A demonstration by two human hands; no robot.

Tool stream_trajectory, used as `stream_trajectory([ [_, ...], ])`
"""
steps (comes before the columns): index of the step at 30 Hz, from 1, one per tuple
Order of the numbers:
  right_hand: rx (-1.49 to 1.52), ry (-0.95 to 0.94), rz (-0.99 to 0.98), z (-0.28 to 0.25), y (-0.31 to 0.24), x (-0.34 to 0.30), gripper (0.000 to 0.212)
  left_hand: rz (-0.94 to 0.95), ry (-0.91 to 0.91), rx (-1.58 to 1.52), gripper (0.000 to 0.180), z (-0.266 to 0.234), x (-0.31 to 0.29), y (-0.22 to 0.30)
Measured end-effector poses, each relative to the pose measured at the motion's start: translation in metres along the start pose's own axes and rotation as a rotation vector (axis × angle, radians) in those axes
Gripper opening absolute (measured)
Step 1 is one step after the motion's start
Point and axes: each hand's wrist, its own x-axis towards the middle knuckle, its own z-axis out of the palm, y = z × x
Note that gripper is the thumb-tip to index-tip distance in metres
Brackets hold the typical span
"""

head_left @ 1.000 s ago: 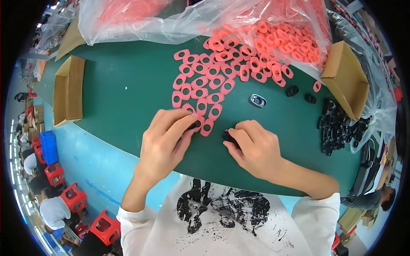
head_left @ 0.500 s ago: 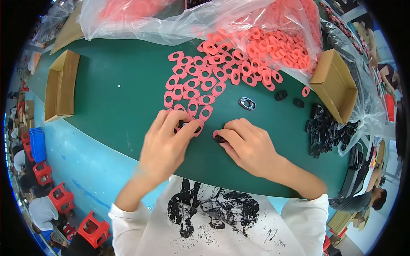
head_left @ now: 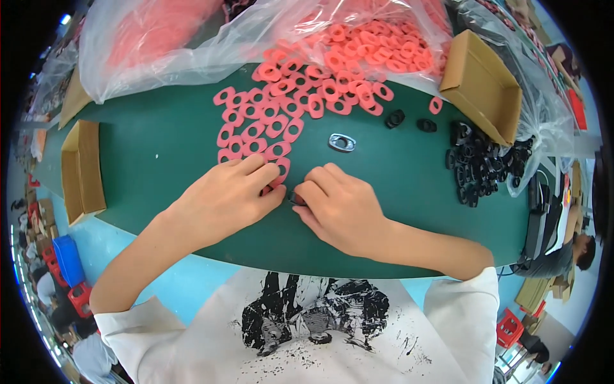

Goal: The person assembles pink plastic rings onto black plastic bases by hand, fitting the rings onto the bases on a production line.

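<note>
- right hand (head_left: 339, 208): thumb and fingertips pinching a dark piece (head_left: 294, 198), mostly hidden, just above the green tabletop (head_left: 160, 198) or on it, can't tell which
- left hand (head_left: 230, 195): fingers bunched, thumb near index, tips at the near end of the pink rings (head_left: 271, 120); a bit of something dark shows there, grip can't be told
- hands near each other, apart
- pink rings: flat, oval, one hole each, many overlapping toward the clear plastic bag (head_left: 160, 80)
- silver oval piece (head_left: 341, 148) on the table beyond right hand
- two loose black pieces (head_left: 394, 119) right of it, then a black heap (head_left: 476, 166) below the right cardboard box (head_left: 483, 86)
- left cardboard box (head_left: 83, 169) at table's left edge
- writing: white shirt (head_left: 211, 320) has a splotchy black print (head_left: 313, 313); any lettering in it can't be read
</note>
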Motion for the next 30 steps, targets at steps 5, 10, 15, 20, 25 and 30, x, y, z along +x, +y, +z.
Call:
stream_trajectory([
  [5, 0.010, -0.009, -0.027, -0.004, 0.013, -0.005, 0.030, 0.065, 0.011, 0.033, 0.026, 0.005, 0.001, -0.004],
  [10, 0.017, -0.043, -0.042, -0.028, 0.020, -0.025, 0.030, 0.029, 0.048, 0.024, 0.025, 0.012, 0.002, 0.002],
  [15, 0.070, -0.075, 0.008, -0.035, 0.025, -0.032, 0.033, 0.061, 0.098, -0.075, 0.027, 0.015, -0.001, 0.018],
  [20, -0.009, 0.050, 0.127, -0.055, 0.016, -0.038, 0.029, 0.051, 0.152, -0.078, 0.031, 0.020, -0.005, 0.017],
  [25, -0.552, 0.271, 0.511, -0.111, 0.061, -0.071, 0.026, -0.005, 0.193, -0.107, 0.032, 0.029, -0.003, 0.040],
  [30, -0.514, 0.188, 0.479, -0.108, 0.080, -0.082, 0.022, -0.031, 0.284, -0.248, 0.035, 0.045, -0.001, 0.052],
])
